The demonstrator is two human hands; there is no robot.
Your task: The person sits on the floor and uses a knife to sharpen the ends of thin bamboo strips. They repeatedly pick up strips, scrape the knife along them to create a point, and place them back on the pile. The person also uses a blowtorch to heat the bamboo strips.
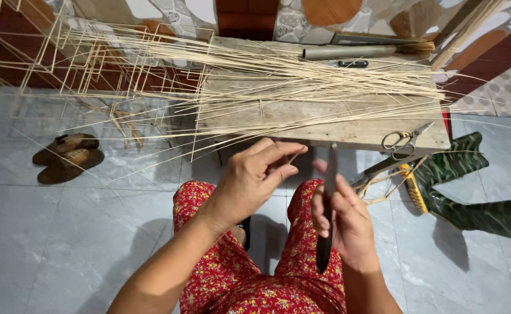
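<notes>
My right hand (348, 224) grips a dark knife (328, 174) by its black handle, with the blade pointing up and away from me. Just left of the blade, my left hand (252, 180) has thumb and fingers pinched together at the fingertips; something thin may sit between them, but I cannot make it out. Both hands hover above my lap in red flowered cloth, in front of a low wooden table (348, 132). A big sheaf of thin pale bamboo strips (302, 81) lies across the table and sticks out to the left.
Scissors (403, 139) lie at the table's front right corner. A sheathed blade (348, 52) and a small dark tool rest at the back. Bamboo-strip frames (75, 52) stand at left, sandals (66, 156) on the grey tiles, green patterned cloth (470, 186) and a yellow-handled tool (411, 186) at right.
</notes>
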